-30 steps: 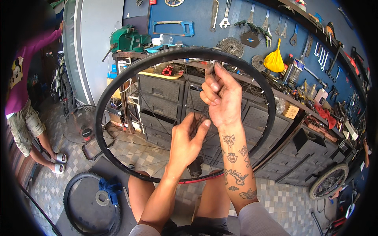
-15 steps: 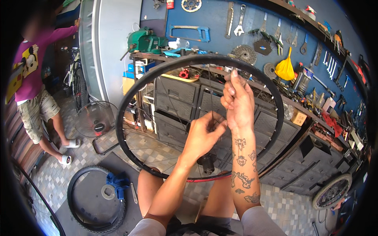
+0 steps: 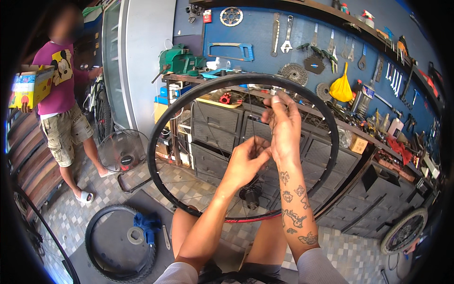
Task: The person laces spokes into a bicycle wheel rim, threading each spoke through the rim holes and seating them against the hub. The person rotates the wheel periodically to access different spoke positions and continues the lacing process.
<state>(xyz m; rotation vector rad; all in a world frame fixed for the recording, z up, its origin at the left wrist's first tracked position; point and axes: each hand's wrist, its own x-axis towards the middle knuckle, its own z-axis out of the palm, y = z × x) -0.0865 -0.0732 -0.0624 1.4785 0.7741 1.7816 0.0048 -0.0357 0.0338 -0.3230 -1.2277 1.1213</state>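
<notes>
A bicycle wheel [image 3: 156,177] with a black rim and thin spokes stands tilted over my lap, with no tire on it. Its dark hub [image 3: 250,193] sits low, just below my hands. Inside the rim, my left hand [image 3: 247,160] is closed, thumb and fingers pinched around a thin spoke. Higher and to the right, my right hand [image 3: 285,120] has its fingers curled together by the upper rim. A small silvery bit shows at its fingertips, too small to name.
A bench with dark drawers [image 3: 215,125] and a green vise [image 3: 182,60] stands ahead. A tire [image 3: 90,241], blue cloth [image 3: 147,227] and wrench [image 3: 166,236] lie on the floor mat. At the left, a person [image 3: 61,99] holds a cardboard box [image 3: 35,87] near a fan [image 3: 124,150].
The view has shifted slightly, and the wheel sits a little lower in it. My right hand's fingers have shifted at the rim. The person at the left has turned and shows more of the box.
</notes>
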